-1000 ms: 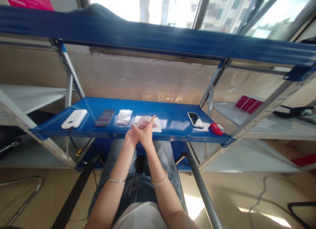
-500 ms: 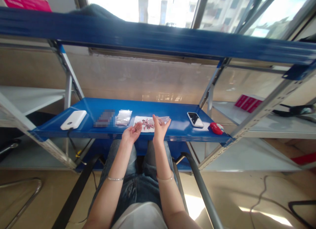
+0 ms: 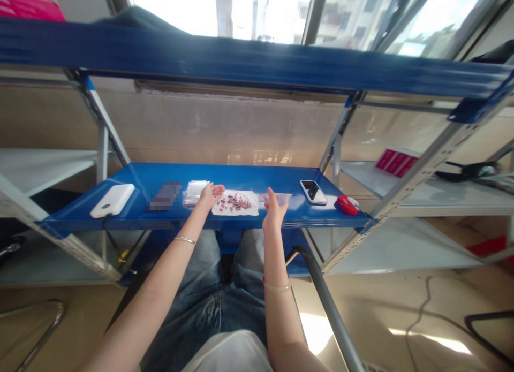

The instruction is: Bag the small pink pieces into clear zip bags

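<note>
Small dark-red and pink pieces (image 3: 235,202) lie scattered on a white sheet (image 3: 252,209) on the blue table. At the sheet's left edge is my left hand (image 3: 209,194), palm turned up and fingers stretched out; I cannot make out anything in it. My right hand (image 3: 274,211) is just right of the sheet, thumb raised and fingers curved around a clear plastic bag (image 3: 286,197). The bag extends to both sides of the thumb, and where it is gripped is partly hidden. A stack of clear bags (image 3: 193,193) lies behind my left wrist.
A white power bank (image 3: 113,200) with a cable and a blurred-out item (image 3: 164,196) are at left. To the right lie a phone (image 3: 314,192) and a red object (image 3: 347,204). A blue shelf beam (image 3: 241,61) crosses above the table (image 3: 225,172).
My left hand has moved left and no longer shows the small pieces in its palm. My right hand and the clear bag have shifted right, uncovering more of the sheet.
</note>
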Motion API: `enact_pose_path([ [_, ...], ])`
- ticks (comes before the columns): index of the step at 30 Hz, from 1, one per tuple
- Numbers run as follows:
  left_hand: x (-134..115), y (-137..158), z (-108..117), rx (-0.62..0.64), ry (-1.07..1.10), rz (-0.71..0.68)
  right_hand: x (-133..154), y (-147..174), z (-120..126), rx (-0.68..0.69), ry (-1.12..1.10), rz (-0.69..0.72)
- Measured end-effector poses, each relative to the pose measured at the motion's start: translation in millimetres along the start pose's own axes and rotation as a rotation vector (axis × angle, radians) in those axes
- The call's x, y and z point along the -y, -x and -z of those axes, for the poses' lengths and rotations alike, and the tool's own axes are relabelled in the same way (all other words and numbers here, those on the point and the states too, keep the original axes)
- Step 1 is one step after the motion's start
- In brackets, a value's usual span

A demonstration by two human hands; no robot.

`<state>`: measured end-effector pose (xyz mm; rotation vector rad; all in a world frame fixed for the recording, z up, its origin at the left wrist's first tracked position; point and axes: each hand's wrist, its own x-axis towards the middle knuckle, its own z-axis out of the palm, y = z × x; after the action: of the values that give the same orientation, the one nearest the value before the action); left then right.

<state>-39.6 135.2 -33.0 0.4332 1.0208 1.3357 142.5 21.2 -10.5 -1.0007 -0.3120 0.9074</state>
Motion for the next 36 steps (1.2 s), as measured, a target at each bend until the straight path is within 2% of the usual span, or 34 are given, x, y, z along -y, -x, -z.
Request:
enact_pose_path([
  [9, 6.5, -3.4, -0.8, 0.077, -0.218, -0.104, -3.5, -1.7, -1.0, 0.058, -0.107, -0.031],
  [18, 7.7, -1.3, -1.8, 0.176, -0.390, -0.194, -0.8, -3.8, 3.8, 0.196, -0.196, -0.197],
  [24, 3.2, 0.7, 2.0, 0.175, -0.449, -0.196, 4.2, 2.3, 2.9, 0.266, -0.145, -0.249],
  [27, 1.6, 2.4, 3.6, 0.180, -0.442, -0.186, 4.4, 4.9, 2.7, 0.357, -0.074, -0.244],
  [30, -0.8, 13.8, 2.1, 0.155, -0.438, -0.229, 3.1, 7.7, 3.1, 0.482, 0.025, -0.234],
  [32, -3.1, 30.7, -0.9, 0.126, -0.451, -0.351, 1.7, 10.0, 3.2, 0.575, 0.096, -0.221],
  [34, -4.6, 53.9, -4.4, 0.153, -0.529, -0.487, -0.1, 12.9, 2.7, 0.662, 0.170, -0.196],
  [36, -4.0, 78.8, -6.9, 0.222, -0.602, -0.548, -1.6, 16.6, 1.8, 0.728, 0.233, -0.165],
])
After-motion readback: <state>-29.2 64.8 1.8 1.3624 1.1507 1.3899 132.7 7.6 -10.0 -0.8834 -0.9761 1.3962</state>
